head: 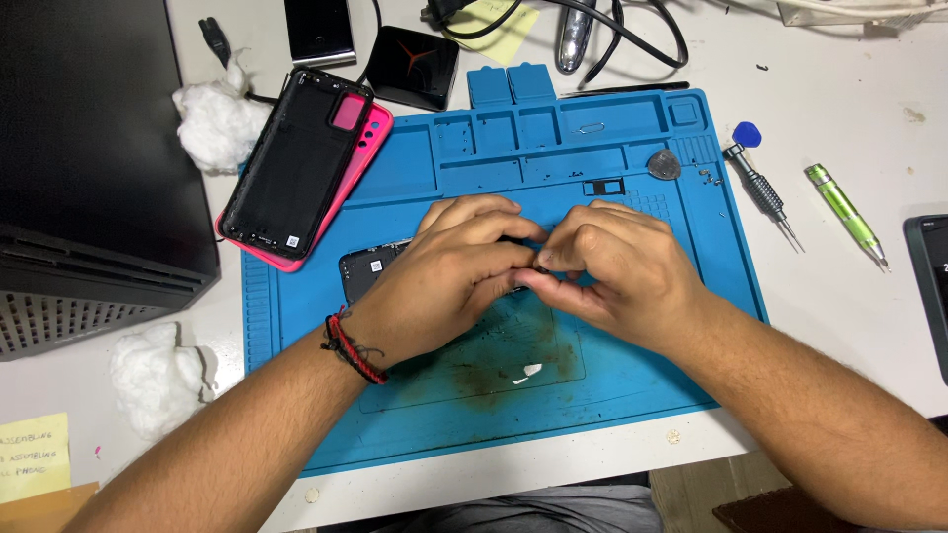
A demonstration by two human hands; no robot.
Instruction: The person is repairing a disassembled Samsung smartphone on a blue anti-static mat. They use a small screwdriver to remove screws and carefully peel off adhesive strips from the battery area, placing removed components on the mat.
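Observation:
An opened black phone (363,268) lies on the blue repair mat (592,158), mostly hidden under my hands. My left hand (449,271) rests over the phone's middle, fingers curled onto it. My right hand (617,268) meets it from the right, thumb and fingertips pinched together at the phone's edge; what they pinch is too small to see. A red and black cord bracelet circles my left wrist. The phone's black back cover (296,163) lies on a pink case (370,133) at the mat's upper left corner.
A black box (89,148) stands at the left with cotton wads (212,123) beside it. A screwdriver (762,192), green pen tool (844,215) and blue pick (748,133) lie right of the mat. Cables and a dark square device (413,67) sit behind.

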